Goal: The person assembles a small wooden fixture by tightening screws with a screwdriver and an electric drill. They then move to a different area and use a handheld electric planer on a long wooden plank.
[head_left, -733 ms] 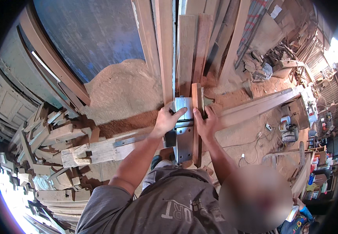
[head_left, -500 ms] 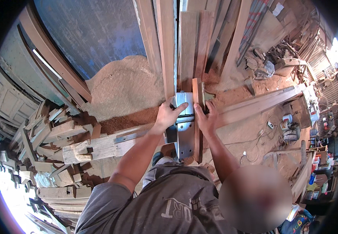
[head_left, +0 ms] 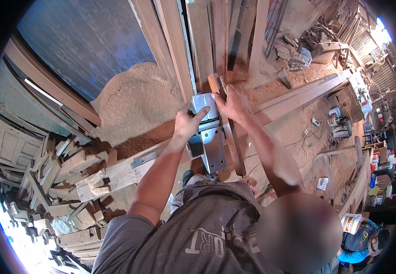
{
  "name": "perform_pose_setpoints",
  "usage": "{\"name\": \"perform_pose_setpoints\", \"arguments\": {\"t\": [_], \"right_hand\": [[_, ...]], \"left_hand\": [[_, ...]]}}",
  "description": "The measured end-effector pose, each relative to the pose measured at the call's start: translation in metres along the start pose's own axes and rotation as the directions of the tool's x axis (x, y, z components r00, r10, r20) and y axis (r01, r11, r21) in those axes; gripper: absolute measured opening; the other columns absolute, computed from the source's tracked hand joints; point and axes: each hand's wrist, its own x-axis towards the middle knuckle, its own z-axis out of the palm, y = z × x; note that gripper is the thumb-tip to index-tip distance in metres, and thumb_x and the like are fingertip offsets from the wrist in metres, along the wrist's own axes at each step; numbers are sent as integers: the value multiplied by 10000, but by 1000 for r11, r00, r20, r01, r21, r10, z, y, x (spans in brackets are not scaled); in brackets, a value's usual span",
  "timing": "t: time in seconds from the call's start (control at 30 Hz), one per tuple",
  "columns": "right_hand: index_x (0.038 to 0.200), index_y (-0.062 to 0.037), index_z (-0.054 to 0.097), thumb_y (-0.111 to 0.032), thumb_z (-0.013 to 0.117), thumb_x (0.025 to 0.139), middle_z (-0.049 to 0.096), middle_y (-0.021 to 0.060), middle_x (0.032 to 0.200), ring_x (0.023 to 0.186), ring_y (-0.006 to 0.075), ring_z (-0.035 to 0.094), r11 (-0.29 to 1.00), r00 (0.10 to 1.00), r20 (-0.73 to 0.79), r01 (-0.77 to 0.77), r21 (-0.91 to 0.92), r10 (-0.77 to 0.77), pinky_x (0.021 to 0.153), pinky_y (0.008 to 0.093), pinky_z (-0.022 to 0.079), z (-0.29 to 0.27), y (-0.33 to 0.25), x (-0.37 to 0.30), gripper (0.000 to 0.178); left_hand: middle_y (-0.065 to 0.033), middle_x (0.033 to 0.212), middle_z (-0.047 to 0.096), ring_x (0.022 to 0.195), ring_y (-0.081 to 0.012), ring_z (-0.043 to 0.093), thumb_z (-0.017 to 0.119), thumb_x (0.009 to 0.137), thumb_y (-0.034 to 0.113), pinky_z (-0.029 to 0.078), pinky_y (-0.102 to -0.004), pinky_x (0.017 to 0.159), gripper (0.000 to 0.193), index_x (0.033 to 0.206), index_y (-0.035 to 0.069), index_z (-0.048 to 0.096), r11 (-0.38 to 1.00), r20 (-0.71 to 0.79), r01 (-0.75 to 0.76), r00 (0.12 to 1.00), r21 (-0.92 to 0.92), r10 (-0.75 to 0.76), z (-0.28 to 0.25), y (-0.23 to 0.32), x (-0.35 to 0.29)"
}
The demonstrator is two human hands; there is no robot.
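A shiny metal tool, which looks like an upturned electric hand planer (head_left: 213,147), lies over a long timber beam (head_left: 129,171). Its flat sole has a crosswise slot and several small holes. My left hand (head_left: 189,122) grips the planer's left side, thumb laid on the far plate. Along its right side runs a narrow wooden strip (head_left: 233,150), tilted with its far end leftward. My right hand (head_left: 235,106) is closed round the far part of this strip, its thumb by the planer's far right corner. Some of the right fingers are hidden behind the strip.
Tall boards (head_left: 201,45) lean beyond my hands. A sawdust heap (head_left: 136,100) lies at the far left, wood offcuts (head_left: 77,164) at the left. Cables (head_left: 305,141) trail over the floor at right. A person (head_left: 360,239) is at the lower right beside a white bucket (head_left: 351,223).
My right hand has slid farther along the strip. The strip has tilted, its near end swinging right and away from the planer. My left hand keeps its hold. The view has shifted.
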Motion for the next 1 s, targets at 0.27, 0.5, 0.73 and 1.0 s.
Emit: {"name": "perform_pose_setpoints", "arguments": {"t": [0.27, 0.5, 0.73, 1.0], "right_hand": [[1054, 17, 576, -462, 707, 989, 726, 289, 910, 886, 502, 721, 986, 991, -131, 50, 159, -29, 778, 575, 564, 17, -5, -12, 501], [1072, 25, 576, -430, 680, 1014, 726, 303, 953, 934, 508, 713, 986, 989, -134, 76, 146, -57, 818, 575, 562, 11, -16, -11, 470], [1080, 30, 583, -430, 659, 1027, 727, 298, 947, 905, 497, 721, 990, 980, -169, 117, 79, -102, 803, 567, 565, 16, -12, -13, 469], [1079, 36, 584, -433, 662, 1024, 721, 312, 950, 916, 504, 717, 998, 987, -151, 62, -10, -63, 809, 573, 565, 14, -14, -11, 478]], "left_hand": [[-172, 1011, 802, 944, -247, 784, 860, 885, 395, 599, -392, 879, 532, 1232, 13, 733, 997, -16, 37, 999, 74, -36, -3, 6, -6], [-168, 1125, 788, 1023, -199, 759, 831, 935, 347, 589, -369, 922, 557, 1319, -28, 686, 998, 45, 55, 997, 6, -55, -9, 12, -1], [-209, 1082, 795, 1035, -292, 779, 872, 856, 436, 595, -424, 940, 598, 1250, 8, 735, 999, -10, 37, 999, 21, -37, -6, -2, 4], [-196, 1131, 783, 1056, -258, 762, 833, 911, 353, 589, -401, 948, 570, 1317, -22, 692, 993, -3, 56, 998, 107, -56, -6, 12, 0]]}}
